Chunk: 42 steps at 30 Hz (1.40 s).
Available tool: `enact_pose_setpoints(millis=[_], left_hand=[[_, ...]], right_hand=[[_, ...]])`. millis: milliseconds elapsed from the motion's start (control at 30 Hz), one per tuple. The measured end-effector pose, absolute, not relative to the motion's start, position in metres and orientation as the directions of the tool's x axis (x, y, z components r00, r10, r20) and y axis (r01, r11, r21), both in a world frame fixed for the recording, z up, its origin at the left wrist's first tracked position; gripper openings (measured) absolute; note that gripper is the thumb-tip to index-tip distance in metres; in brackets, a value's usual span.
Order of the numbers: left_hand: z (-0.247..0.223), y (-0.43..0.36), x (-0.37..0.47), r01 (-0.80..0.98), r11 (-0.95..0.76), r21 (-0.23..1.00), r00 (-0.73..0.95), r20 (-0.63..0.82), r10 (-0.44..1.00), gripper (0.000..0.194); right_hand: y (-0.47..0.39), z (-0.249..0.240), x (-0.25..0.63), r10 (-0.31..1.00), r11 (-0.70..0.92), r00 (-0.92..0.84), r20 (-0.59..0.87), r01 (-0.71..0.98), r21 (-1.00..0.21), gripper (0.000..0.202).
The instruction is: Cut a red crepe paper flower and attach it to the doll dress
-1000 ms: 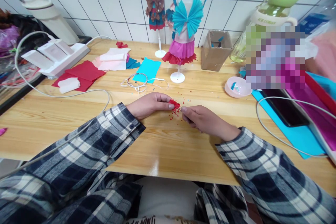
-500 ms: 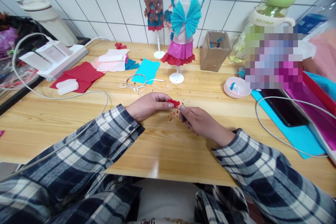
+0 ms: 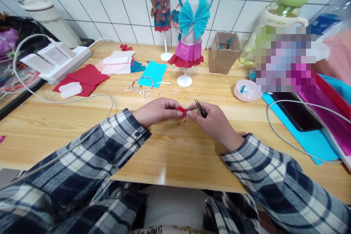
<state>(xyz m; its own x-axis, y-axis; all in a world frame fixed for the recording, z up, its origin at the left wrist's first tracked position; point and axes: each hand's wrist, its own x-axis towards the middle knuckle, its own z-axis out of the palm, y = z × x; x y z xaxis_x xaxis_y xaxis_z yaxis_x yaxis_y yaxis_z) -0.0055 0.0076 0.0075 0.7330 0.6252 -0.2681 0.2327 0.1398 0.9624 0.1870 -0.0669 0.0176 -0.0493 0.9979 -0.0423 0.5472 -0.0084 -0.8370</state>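
Observation:
A small fringed red paper piece (image 3: 182, 112) is pinched between both hands above the wooden table. My left hand (image 3: 159, 111) holds its left side with thumb and fingers. My right hand (image 3: 212, 122) pinches its right side with thumb and forefinger, and small dark scissors (image 3: 201, 109) rest in the same hand, tips pointing up and left. Tiny red scraps (image 3: 179, 122) lie on the table beneath. Farther back stands a small white mannequin (image 3: 189, 25) with a turquoise pleated bow and a pink and red skirt.
Behind are a second dressed mannequin (image 3: 160, 7), a cardboard box (image 3: 225, 53), a pink bowl (image 3: 248, 90) and turquoise paper (image 3: 153, 74). Red paper (image 3: 85, 78) and a power strip (image 3: 59, 62) lie left. A phone (image 3: 297, 112) and cable lie right.
My right hand has turned, and the scissors now show pointing up. Its thumb and forefinger have come onto the red paper piece, which now looks more spread out.

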Motion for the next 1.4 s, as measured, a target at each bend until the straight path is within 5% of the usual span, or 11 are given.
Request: enact_pose_setpoints(millis=[133,333,633,967,1233,1400], left_hand=[[0.011,0.007,-0.004,0.313,-0.023,0.949,0.762,-0.237,0.602,0.023],[0.014,0.003,-0.003,0.074,0.204,0.976,0.779,-0.184,0.599,0.039],[0.012,-0.004,0.005,0.181,0.197,0.964,0.663,-0.267,0.7,0.023],[0.021,0.005,-0.002,0.327,-0.124,0.937,0.812,-0.211,0.545,0.014],[0.015,0.003,-0.003,0.223,0.183,0.957,0.749,-0.289,0.597,0.02],[0.015,0.004,-0.003,0.256,0.116,0.96,0.754,-0.274,0.597,0.021]], right_hand=[[-0.066,0.014,0.188,0.998,-0.015,-0.043,-0.047,0.57,-0.822,0.021],[-0.065,0.014,0.188,0.99,0.005,0.118,0.079,0.522,-0.853,0.019],[-0.069,0.013,0.18,0.995,0.01,0.081,0.057,0.495,-0.869,0.018],[-0.067,0.014,0.189,0.991,0.074,-0.135,-0.006,0.577,-0.814,0.017],[-0.066,0.013,0.189,0.993,0.003,-0.108,-0.053,0.46,-0.888,0.03],[-0.065,0.011,0.188,0.992,-0.055,-0.072,-0.099,0.459,-0.887,0.029]])
